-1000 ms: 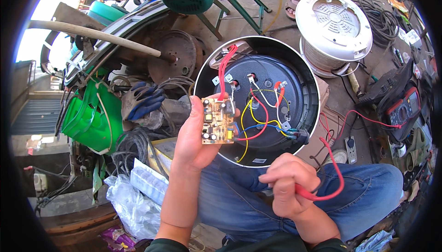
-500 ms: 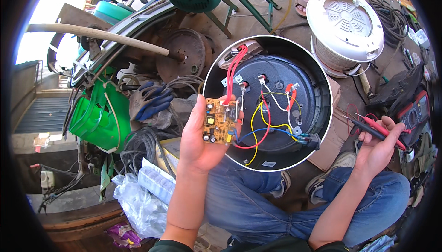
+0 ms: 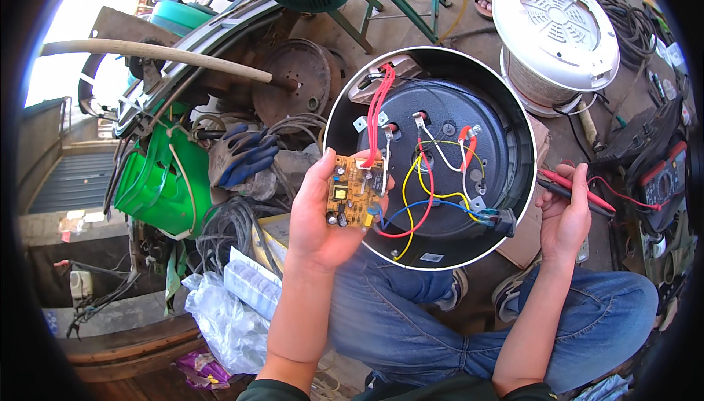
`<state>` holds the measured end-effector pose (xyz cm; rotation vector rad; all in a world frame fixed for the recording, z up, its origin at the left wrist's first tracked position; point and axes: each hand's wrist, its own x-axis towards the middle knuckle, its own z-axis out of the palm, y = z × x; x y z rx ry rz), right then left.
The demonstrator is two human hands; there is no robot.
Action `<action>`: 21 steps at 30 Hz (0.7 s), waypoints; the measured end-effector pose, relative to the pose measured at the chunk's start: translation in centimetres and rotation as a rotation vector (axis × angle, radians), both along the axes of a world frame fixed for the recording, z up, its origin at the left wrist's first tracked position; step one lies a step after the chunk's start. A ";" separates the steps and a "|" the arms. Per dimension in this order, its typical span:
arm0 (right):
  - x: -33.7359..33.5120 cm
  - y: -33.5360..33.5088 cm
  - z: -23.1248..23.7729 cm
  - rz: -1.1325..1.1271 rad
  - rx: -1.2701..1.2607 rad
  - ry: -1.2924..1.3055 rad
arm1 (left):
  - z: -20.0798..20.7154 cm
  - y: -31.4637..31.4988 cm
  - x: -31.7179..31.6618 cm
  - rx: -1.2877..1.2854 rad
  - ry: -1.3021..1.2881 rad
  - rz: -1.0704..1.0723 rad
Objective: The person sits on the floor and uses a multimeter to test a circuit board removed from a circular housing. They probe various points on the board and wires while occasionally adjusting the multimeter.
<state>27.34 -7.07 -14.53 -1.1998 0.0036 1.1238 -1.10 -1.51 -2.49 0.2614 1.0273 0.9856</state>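
Observation:
My left hand (image 3: 317,218) holds a small orange circuit board (image 3: 354,197) against the rim of an upturned round black appliance (image 3: 440,93), likely a cooker base. Red, yellow, blue and white wires (image 3: 422,188) run from the board across the appliance's underside. My right hand (image 3: 565,214) is to the right of the appliance, closed on a red probe and a black probe (image 3: 572,187). Their leads run toward a multimeter (image 3: 664,177) at the far right. The appliance rests over my lap in blue jeans (image 3: 396,313).
A white round lid (image 3: 554,20) lies behind the appliance. To the left is a pile of scrap: green plastic container (image 3: 158,181), blue gloves (image 3: 246,153), a rusty disc (image 3: 293,82), coiled cables, a wooden handle (image 3: 161,53). Clear plastic bags (image 3: 227,313) lie near my left elbow.
My right hand has gone from my lap, where it held a red lead, out to the right beside the multimeter and now grips two probes. The left hand keeps the board.

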 end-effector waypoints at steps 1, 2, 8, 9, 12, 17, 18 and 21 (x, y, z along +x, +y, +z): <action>0.0 -0.1 0.1 0.007 0.005 -0.026 | 0.0 0.0 0.0 0.001 0.009 0.000; -0.1 -0.1 0.1 0.014 0.009 -0.052 | 0.0 0.0 0.1 0.001 0.018 0.000; 0.1 -0.5 1.2 0.062 0.086 -0.158 | 0.2 0.0 0.3 0.005 0.056 0.000; 0.0 -0.5 1.5 0.076 0.073 -0.211 | 0.2 0.0 0.3 0.009 0.060 -0.005; 0.0 -0.6 1.7 0.097 0.034 -0.342 | 0.0 0.0 0.0 0.043 -0.031 -0.059; 0.8 -0.5 2.4 -0.131 0.101 -0.456 | 0.1 0.1 0.3 0.011 0.017 -0.023; 1.0 -0.7 3.1 -0.151 0.158 -0.429 | 0.0 0.2 0.4 -0.014 0.038 0.007; -0.2 -0.2 6.9 -0.143 0.344 -0.426 | 0.4 1.2 0.0 -0.018 0.071 -0.109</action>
